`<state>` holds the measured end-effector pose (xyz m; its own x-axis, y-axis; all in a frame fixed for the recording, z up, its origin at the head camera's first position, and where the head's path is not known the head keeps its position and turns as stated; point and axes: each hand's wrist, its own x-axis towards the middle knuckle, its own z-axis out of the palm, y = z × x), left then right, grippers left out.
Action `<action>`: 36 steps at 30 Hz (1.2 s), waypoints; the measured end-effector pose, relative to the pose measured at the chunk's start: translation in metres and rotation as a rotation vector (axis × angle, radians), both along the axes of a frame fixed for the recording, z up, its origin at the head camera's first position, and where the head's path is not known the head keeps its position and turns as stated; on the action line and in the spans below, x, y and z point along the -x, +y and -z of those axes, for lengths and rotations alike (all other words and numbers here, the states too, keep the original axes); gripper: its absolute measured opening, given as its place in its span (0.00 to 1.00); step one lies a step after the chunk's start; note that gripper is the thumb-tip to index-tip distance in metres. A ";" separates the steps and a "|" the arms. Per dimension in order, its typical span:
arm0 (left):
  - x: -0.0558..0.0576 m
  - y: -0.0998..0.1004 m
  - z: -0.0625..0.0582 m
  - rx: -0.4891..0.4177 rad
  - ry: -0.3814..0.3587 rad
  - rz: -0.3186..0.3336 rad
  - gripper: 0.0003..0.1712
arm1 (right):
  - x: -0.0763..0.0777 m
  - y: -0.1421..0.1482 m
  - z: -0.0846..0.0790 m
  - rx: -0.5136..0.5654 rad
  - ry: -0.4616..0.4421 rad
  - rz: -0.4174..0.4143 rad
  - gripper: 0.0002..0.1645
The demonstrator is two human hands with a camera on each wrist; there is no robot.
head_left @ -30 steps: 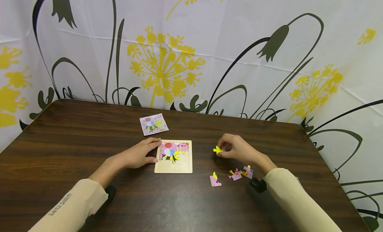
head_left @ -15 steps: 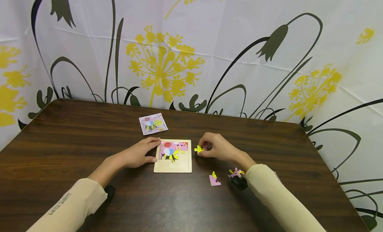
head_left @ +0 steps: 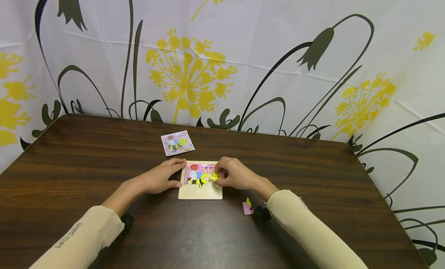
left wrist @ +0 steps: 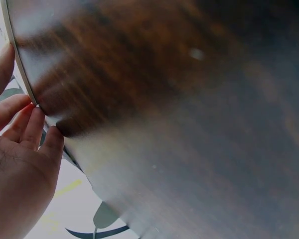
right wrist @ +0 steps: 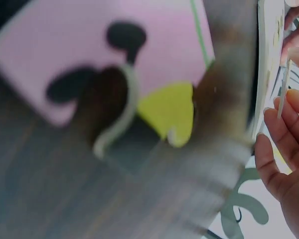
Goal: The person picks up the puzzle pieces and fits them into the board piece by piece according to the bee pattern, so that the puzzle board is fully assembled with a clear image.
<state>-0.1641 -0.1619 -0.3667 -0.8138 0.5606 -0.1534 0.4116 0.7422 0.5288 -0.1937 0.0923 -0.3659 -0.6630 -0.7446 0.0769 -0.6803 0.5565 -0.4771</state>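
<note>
A small wooden jigsaw tray (head_left: 199,193) lies on the table, its upper part filled with pieces of a bee picture on pink. The left hand (head_left: 158,179) rests at the tray's left edge, fingers and thumb spread and fairly straight along it. In the left wrist view, fingertips touch the rim. Over the tray's right side, the right hand (head_left: 239,175) pinches a yellow puzzle piece (head_left: 215,176) between thumb and fingers, beside the placed pieces. The right wrist view shows this puzzle piece (right wrist: 285,89) edge-on, a thin pale strip.
A loose pink and yellow puzzle piece (head_left: 247,208) lies right of the tray, near the right wrist's black camera (head_left: 262,214). A square picture card (head_left: 178,143) with the bee lies behind the tray. A flower-patterned cloth (head_left: 264,60) hangs behind the brown table (head_left: 114,153).
The right hand has carried the yellow puzzle piece leftward from the table on the right to over the tray. Its forearm now hides the other loose pieces. The left hand has stayed put.
</note>
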 end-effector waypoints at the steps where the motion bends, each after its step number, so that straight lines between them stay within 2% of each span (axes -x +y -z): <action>1: 0.000 0.000 0.000 0.000 0.001 0.000 0.36 | -0.001 -0.002 0.000 -0.004 -0.005 0.004 0.11; 10: 0.000 0.000 -0.001 0.000 0.001 0.001 0.36 | -0.001 -0.013 0.001 -0.004 0.008 0.033 0.12; 22: 0.000 0.001 -0.002 -0.001 0.001 0.005 0.36 | -0.001 -0.019 0.006 -0.064 0.084 0.042 0.13; 29: -0.001 0.002 -0.002 -0.006 0.001 0.004 0.36 | -0.002 -0.017 0.007 -0.068 0.074 0.043 0.13; 36: 0.000 0.000 0.001 0.001 0.001 0.000 0.36 | -0.002 -0.005 0.006 -0.043 0.044 -0.004 0.14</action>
<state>-0.1645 -0.1619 -0.3675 -0.8139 0.5604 -0.1532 0.4119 0.7425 0.5282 -0.1918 0.0873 -0.3718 -0.6568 -0.7504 0.0741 -0.7022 0.5729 -0.4226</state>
